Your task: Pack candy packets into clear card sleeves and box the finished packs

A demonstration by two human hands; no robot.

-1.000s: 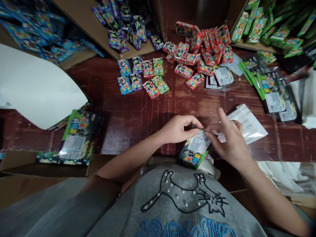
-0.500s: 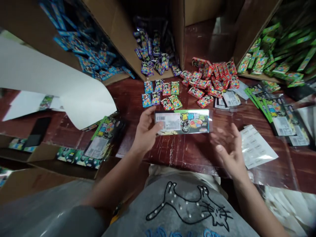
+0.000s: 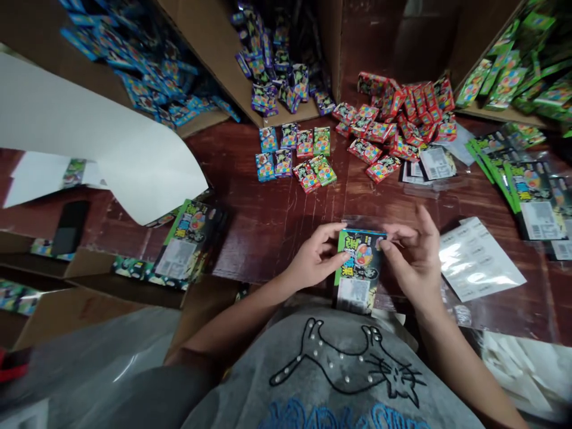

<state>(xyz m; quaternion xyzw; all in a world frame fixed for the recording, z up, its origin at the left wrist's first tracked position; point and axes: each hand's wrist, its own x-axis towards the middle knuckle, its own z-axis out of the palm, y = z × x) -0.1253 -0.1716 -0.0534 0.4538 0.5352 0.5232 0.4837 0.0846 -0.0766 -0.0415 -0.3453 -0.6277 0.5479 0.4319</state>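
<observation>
A black and green candy packet (image 3: 357, 262) with a pale label stands lengthwise at the table's front edge, its lower end against my shirt. My left hand (image 3: 318, 255) pinches its upper left side between thumb and fingers. My right hand (image 3: 415, 262) is closed on the upper right corner with thumb and fingertip, another finger raised. A clear plastic flap shows at the packet's top end. Beyond it lie two rows of small candy boxes (image 3: 295, 149) in blue, purple, red and green.
Loose red boxes (image 3: 402, 113) are heaped at centre right. Cartons hold blue (image 3: 152, 83), purple (image 3: 263, 65) and green boxes (image 3: 504, 77). Flat packets (image 3: 531, 190) and a sticker sheet (image 3: 480, 259) lie right; stacked packets (image 3: 185, 238) and curled white paper (image 3: 125, 155) left.
The packet has turned from lying crosswise to lengthwise and come nearer my body. My right hand, apart from it before, now grips its upper corner. My left hand has shifted right.
</observation>
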